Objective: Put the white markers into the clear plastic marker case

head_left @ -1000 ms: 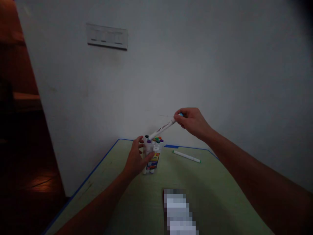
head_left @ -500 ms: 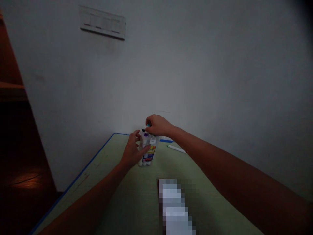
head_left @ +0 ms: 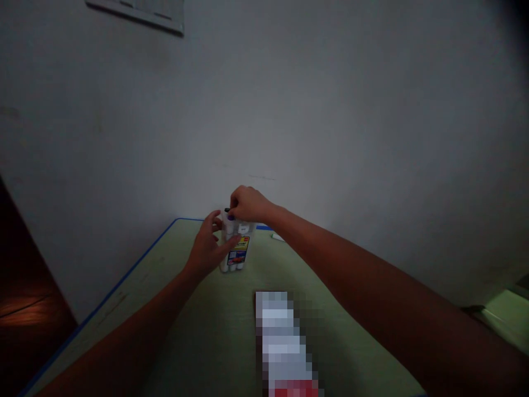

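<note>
Near the far edge of the table stands a clear plastic case of markers (head_left: pixel 238 256) with a yellow and dark label, white marker barrels showing inside. My left hand (head_left: pixel 209 242) grips the case from the left, thumb across its front and fingers behind. Above its opening, my right hand (head_left: pixel 248 204) is closed in a pinch on a marker, mostly hidden by the fingers. A black cap and a purple cap (head_left: pixel 231 217) show at the top of the case, right by those fingertips. Under my right wrist, another white marker (head_left: pixel 278 237) lies on the table, partly covered.
The pale green table (head_left: pixel 165 275) has a blue edge and meets a grey wall (head_left: pixel 309 110). A pixelated oblong item (head_left: pixel 281 331) lies nearer to me. Part of a wall fitting (head_left: pixel 140 14) shows at upper left, and another green surface (head_left: pixel 506 314) at far right.
My right hand has lowered slightly towards the case top, and the teal bit at its fingers is out of sight. The view has shifted right and down; my left hand keeps its grip.
</note>
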Motion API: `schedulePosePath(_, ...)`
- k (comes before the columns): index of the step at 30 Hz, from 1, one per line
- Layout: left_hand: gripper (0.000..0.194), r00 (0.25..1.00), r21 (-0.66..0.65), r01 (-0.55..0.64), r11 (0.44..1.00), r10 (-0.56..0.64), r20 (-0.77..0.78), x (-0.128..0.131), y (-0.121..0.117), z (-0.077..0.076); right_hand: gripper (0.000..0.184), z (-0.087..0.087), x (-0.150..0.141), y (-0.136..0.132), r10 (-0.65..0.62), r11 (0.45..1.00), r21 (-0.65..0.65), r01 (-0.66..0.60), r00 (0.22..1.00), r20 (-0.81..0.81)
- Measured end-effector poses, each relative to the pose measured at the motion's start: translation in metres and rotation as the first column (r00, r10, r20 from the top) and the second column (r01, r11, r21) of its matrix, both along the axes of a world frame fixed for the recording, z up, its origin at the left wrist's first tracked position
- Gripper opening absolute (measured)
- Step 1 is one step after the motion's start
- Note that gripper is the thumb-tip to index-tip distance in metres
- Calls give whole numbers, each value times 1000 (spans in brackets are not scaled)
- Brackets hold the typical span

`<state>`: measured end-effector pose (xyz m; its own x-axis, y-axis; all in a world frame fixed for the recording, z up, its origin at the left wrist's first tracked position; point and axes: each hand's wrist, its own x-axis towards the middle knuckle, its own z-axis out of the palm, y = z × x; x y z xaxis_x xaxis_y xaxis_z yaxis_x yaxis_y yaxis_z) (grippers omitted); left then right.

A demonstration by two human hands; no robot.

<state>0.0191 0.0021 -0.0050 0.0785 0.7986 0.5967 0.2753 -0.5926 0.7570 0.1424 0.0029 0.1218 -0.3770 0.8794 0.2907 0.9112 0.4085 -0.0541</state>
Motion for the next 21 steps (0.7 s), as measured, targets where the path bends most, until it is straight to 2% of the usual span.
schedulePosePath(6,74,1000,-14,11,1000,-11,-12,-1,-2,1,21,4,5,1,20,1000,-1,-21,988,-151)
schedulePosePath(8,74,1000,-30,18,999,-18,-12,-1,-3,2,24,6,20,4,24,999,40,-16,979,-203)
schedulePosePath(10,75,1000,-44,17,999,-17,-17,-1,-4,2,27,0,45,9,-57,993,88,77,975,-215)
schedulePosePath(12,75,999,-42,13,999,-15,-28,-2,-5,1,30,-15,79,15,-253,966,31,259,959,-126)
schedulePosePath(13,74,999,-34,14,999,-15,-35,-2,-5,1,28,-27,97,18,-299,954,-8,300,950,-88)
schedulePosePath(17,73,999,-22,27,999,-28,-46,-2,-5,0,22,-85,158,23,-390,914,-108,391,920,27)
schedulePosePath(19,73,998,-33,35,999,-36,-45,-2,-5,0,29,-109,175,23,-412,897,-145,417,909,64)
schedulePosePath(21,73,998,-37,38,999,-39,-43,-2,-5,-1,31,-126,182,24,-414,888,-179,424,906,90)
